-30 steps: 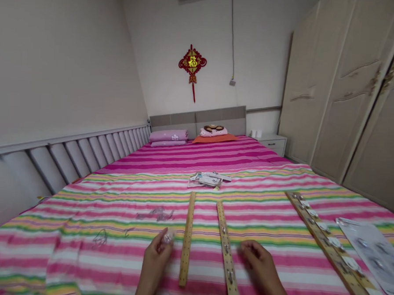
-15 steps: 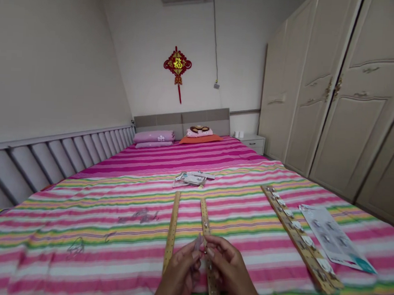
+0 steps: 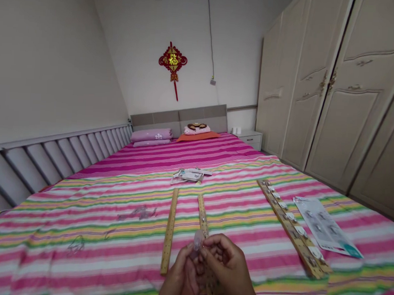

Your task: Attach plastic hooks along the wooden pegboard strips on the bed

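Observation:
My left hand (image 3: 184,270) is closed round a small clear plastic piece (image 3: 198,240), its translucent rounded end sticking up past the fingertips. Close against it, my right hand (image 3: 228,266) pinches with thumb and forefinger at the piece's right side; whatever sits between those fingertips is too small to make out. Under both hands runs a narrow wooden strip with holes (image 3: 201,206), bearing several small metal parts. Another wooden strip with holes (image 3: 168,234) lies to the left, apart from my hands.
At the right lies a wooden strip (image 3: 287,225) with white and metal hooks, beside a blister card (image 3: 326,227). Loose clear plastic pieces (image 3: 142,212) and thin wire-like bits (image 3: 76,245) rest on the striped sheet at left. Packaging (image 3: 190,175) is piled farther back.
The clear plastic piece has turned, so its broad rounded face now shows instead of its edge. Both hands stay together over the middle strip. The whole view has shifted slightly.

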{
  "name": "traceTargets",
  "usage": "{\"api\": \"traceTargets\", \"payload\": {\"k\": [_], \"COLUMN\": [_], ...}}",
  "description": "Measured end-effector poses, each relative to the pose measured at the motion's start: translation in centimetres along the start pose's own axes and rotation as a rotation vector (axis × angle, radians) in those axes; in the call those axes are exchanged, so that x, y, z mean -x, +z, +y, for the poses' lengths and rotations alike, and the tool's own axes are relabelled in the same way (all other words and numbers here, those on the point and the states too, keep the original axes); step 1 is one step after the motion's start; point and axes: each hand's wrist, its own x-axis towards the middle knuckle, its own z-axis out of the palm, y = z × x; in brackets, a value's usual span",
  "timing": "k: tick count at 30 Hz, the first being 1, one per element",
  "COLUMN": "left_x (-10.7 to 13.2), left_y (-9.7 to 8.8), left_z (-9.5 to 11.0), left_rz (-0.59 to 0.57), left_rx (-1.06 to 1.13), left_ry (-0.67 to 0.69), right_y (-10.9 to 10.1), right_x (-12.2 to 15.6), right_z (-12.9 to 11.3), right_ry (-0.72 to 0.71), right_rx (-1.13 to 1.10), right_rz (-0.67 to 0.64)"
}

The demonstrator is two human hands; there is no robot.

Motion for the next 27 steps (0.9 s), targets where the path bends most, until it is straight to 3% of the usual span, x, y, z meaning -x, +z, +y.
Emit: {"api": "traceTargets", "payload": {"k": [6, 12, 19, 23, 27], "left_x": [-0.4, -0.7, -0.7, -1.0, -1.5], "left_y": [-0.2, -1.2, -1.6, -1.8, -1.6], "left_z": [-0.3, 0.6, 1.4, 1.5, 1.8], "left_rz": [0.030, 0.379, 0.343, 0.315, 0.324], "left_rx": [-0.207, -0.711, -1.142, -1.208, -1.058], "left_ry": [0.085, 0.451, 0.710, 0.722, 0.609], "right_y": [-0.5, -0.9, -1.1, -1.2, -1.5], "right_x": [0.0, -0.2, -0.4, -0.5, -0.4], "right_z": [0.3, 0.5, 0.9, 1.1, 1.6], "right_ry": [-0.146, -0.268, -0.313, -0.372, -0.510], "right_rx": [0.147, 0.334, 0.430, 0.458, 0.558], "right_rz": [0.012, 0.015, -0.056, -0.080, -0.096]}}
